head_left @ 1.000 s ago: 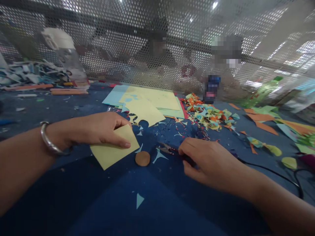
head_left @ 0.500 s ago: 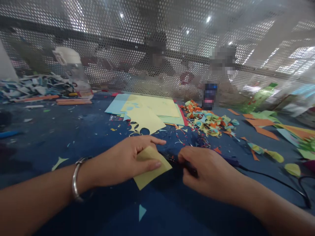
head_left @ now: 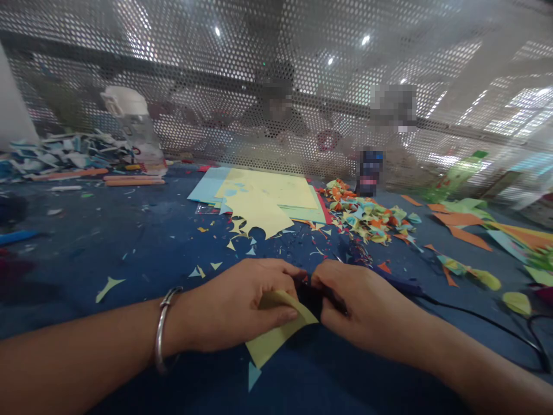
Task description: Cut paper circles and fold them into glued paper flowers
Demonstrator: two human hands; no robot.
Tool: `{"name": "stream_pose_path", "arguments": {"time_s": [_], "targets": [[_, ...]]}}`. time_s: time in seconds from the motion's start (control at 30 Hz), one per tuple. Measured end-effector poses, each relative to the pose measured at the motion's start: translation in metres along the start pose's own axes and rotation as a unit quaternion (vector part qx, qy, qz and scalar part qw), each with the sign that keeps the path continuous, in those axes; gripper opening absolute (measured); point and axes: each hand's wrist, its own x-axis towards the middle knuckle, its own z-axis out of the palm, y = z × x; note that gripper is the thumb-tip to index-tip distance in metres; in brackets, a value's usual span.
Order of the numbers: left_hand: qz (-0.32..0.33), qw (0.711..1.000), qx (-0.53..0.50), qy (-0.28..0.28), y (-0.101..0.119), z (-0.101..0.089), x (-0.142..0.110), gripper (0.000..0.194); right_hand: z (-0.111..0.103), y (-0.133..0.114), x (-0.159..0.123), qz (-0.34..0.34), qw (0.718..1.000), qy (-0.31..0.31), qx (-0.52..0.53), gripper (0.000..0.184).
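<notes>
Between the thumb and fingers of my left hand (head_left: 242, 305) is a small square of yellow paper (head_left: 270, 346), bent upward along its far side. Close by on the right, my right hand (head_left: 371, 300) is closed around a dark-handled tool (head_left: 336, 300) that looks like scissors. Its front end is mostly hidden in the shadow between my hands. My left fingertips are very near it; whether they touch it I cannot tell. A light blue paper scrap (head_left: 254, 377) lies on the dark blue tabletop just below the yellow square.
Ahead lie stacked coloured sheets (head_left: 294, 190), with a pile of small folded paper pieces (head_left: 367, 216) to their right. A dark corded tool (head_left: 401, 283) lies beyond my right wrist. A bottle (head_left: 140, 135) and white-blue strips (head_left: 64, 153) stand back left. A perforated screen (head_left: 194, 75) rises behind.
My left hand has moved slightly right and nearer to me, with the yellow square now more bent. Its forefinger, stretched out before, is now curled beside my right hand, which has hardly moved.
</notes>
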Motion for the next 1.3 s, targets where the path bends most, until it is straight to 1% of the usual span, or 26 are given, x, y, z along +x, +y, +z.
{"name": "stream_pose_path", "arguments": {"time_s": [0.13, 0.27, 0.33, 0.43, 0.47, 0.53, 0.6, 0.63, 0.7, 0.77, 0.8, 0.87, 0.97, 1.03, 1.17, 1.3], "targets": [[0.015, 1.0, -0.002, 0.02, 0.003, 0.003, 0.001, 0.011, 0.0, -0.001, 0.001, -0.001, 1.0, 0.005, 0.006, 0.011], [0.015, 0.999, 0.018, 0.039, 0.009, 0.003, 0.0, 0.016, 0.003, 0.0, 0.003, -0.026, 0.999, 0.036, 0.014, 0.01], [0.015, 0.998, 0.035, 0.041, 0.012, 0.003, -0.001, 0.019, 0.004, 0.001, 0.003, -0.025, 0.998, 0.05, 0.041, 0.011], [0.023, 0.997, 0.054, 0.046, 0.013, 0.003, -0.003, 0.022, 0.005, 0.001, 0.001, 0.0, 0.993, 0.071, 0.098, 0.009], [0.026, 0.997, 0.056, 0.051, 0.013, 0.003, -0.003, 0.022, 0.005, 0.001, 0.001, 0.009, 0.99, 0.079, 0.115, 0.011], [0.03, 0.996, 0.053, 0.061, 0.012, 0.003, -0.004, 0.022, 0.004, -0.001, -0.001, 0.024, 0.984, 0.1, 0.144, 0.023], [0.025, 0.996, 0.038, 0.076, 0.012, 0.003, -0.004, 0.02, 0.002, -0.002, -0.002, 0.038, 0.98, 0.128, 0.147, 0.036], [0.02, 0.996, 0.028, 0.087, 0.013, 0.003, -0.004, 0.02, 0.001, -0.001, -0.002, 0.04, 0.98, 0.143, 0.135, 0.037], [-0.008, 0.992, -0.001, 0.124, 0.014, 0.002, -0.004, 0.018, 0.0, 0.001, -0.002, 0.036, 0.979, 0.172, 0.102, 0.03], [-0.07, 0.981, -0.052, 0.17, 0.014, 0.0, -0.004, 0.019, -0.002, 0.003, -0.003, 0.026, 0.978, 0.187, 0.09, 0.023], [-0.111, 0.973, -0.09, 0.183, 0.014, 0.0, -0.004, 0.023, -0.002, 0.004, -0.003, 0.025, 0.977, 0.19, 0.093, 0.022], [-0.186, 0.952, -0.166, 0.177, 0.013, -0.001, -0.003, 0.032, -0.003, 0.004, -0.004, 0.033, 0.976, 0.183, 0.111, 0.025], [-0.25, 0.929, -0.236, 0.139, 0.012, 0.0, 0.0, 0.031, -0.003, 0.001, -0.005, 0.032, 0.977, 0.159, 0.138, 0.029], [-0.263, 0.922, -0.255, 0.127, 0.013, 0.001, 0.001, 0.027, -0.002, -0.001, -0.005, 0.023, 0.977, 0.143, 0.154, 0.033], [-0.259, 0.91, -0.3, 0.119, 0.015, 0.003, 0.003, 0.021, 0.001, -0.002, -0.006, 0.007, 0.976, 0.12, 0.182, 0.036], [-0.258, 0.88, -0.38, 0.121, 0.011, 0.001, 0.003, 0.022, -0.001, -0.002, -0.007, 0.012, 0.975, 0.111, 0.194, 0.035]]}}
